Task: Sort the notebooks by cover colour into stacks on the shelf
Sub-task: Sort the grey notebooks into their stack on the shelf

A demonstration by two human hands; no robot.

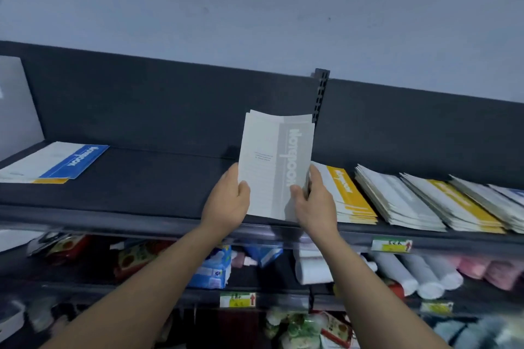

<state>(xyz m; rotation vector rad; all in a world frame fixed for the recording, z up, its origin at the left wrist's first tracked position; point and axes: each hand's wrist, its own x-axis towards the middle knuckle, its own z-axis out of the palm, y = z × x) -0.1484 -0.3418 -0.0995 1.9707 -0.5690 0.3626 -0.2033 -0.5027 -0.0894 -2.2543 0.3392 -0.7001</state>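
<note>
Here both hands gripped a small bundle of grey notebooks (276, 167), held upright over the front edge of the dark shelf (147, 181): the left hand (229, 201) pinched its left edge, the right hand (314, 204) its right. A blue notebook (75, 161) lay far left, and yellow-striped stacks (348, 195) sat just right of the bundle.

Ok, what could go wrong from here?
The grey notebooks are several loose copies, held only near the bottom by the left hand and right hand, so one could slip out. They could also be dropped on the yellow stack just beside them, mixing colours. A yellow edge already shows under the blue notebook.
</note>
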